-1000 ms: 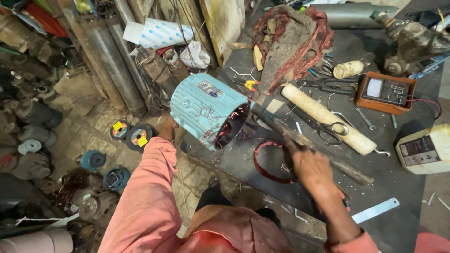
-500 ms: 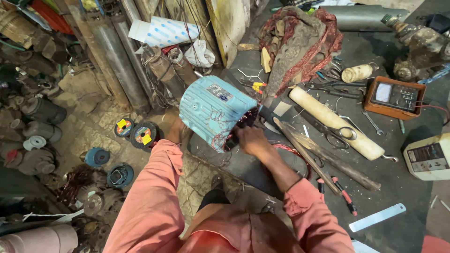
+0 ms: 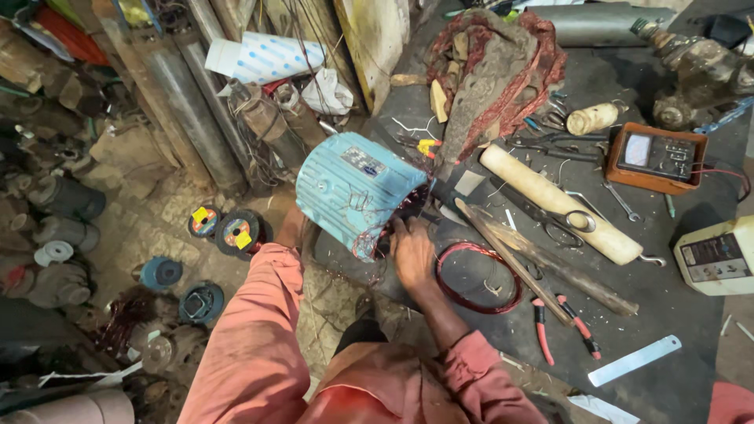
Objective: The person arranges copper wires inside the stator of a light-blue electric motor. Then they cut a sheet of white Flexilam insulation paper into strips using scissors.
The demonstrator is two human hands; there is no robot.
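Note:
A light blue ribbed motor housing [image 3: 353, 192] lies on its side at the near left edge of the dark workbench [image 3: 667, 322], its open end with copper windings facing me. My left hand [image 3: 292, 228] is mostly hidden behind the housing, holding it from the left. My right hand [image 3: 410, 250] rests at the open end, fingers on the copper windings. A red coil of wire [image 3: 479, 276] lies flat on the bench just right of that hand.
On the bench lie a pale wooden mallet [image 3: 559, 204], scissors [image 3: 577, 222], red-handled pliers [image 3: 564, 326], a metal ruler [image 3: 635, 360], an orange meter [image 3: 657, 155] and a heap of old windings [image 3: 495, 67]. Wire spools [image 3: 224, 230] and motor parts litter the floor at left.
My right hand came off the bench at right and moved left to the housing's open end. The camera has shifted slightly; the housing stays held by my left hand.

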